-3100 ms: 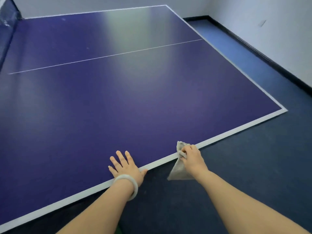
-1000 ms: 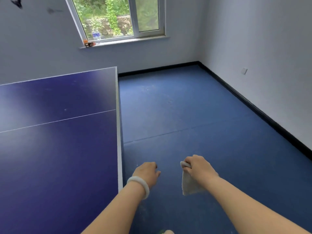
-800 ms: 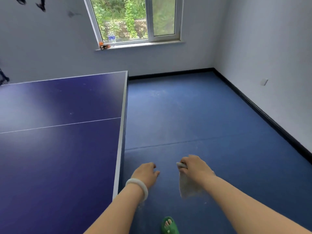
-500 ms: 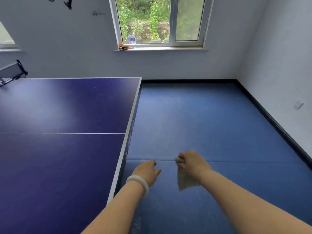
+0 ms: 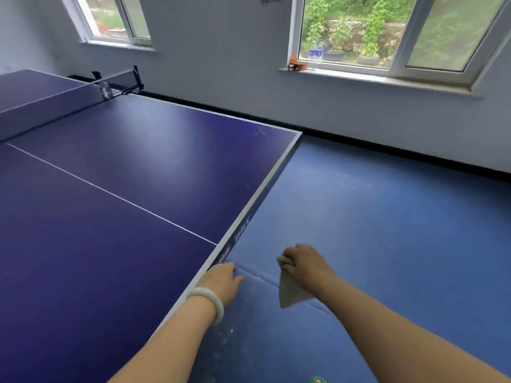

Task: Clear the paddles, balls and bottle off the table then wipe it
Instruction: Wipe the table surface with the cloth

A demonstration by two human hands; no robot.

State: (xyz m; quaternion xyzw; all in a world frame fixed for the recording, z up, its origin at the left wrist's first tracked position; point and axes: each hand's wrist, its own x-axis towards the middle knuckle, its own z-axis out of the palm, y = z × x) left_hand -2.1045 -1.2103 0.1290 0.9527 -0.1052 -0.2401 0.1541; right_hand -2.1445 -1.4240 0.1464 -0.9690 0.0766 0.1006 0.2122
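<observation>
The dark blue ping-pong table (image 5: 116, 217) fills the left of the view, its white end edge running down to my left hand (image 5: 221, 280). That hand hangs just off the table's edge, fingers curled loosely and holding nothing. My right hand (image 5: 304, 268) is over the floor to the right, shut on a grey cloth (image 5: 290, 295) that dangles below it. A clear bottle (image 5: 105, 89) stands on the table by the net (image 5: 55, 103). On the far windowsill lie paddles with an orange ball (image 5: 296, 66) and two water bottles (image 5: 315, 53).
Blue floor (image 5: 387, 230) spreads right of the table up to the grey wall with a black baseboard. Two windows sit in that wall. A green slipper tip (image 5: 318, 379) shows at the bottom edge.
My view has swung left along the table's end, so the net and the bottle beside it have come into sight. Both hands keep their pose, the cloth still in the right hand.
</observation>
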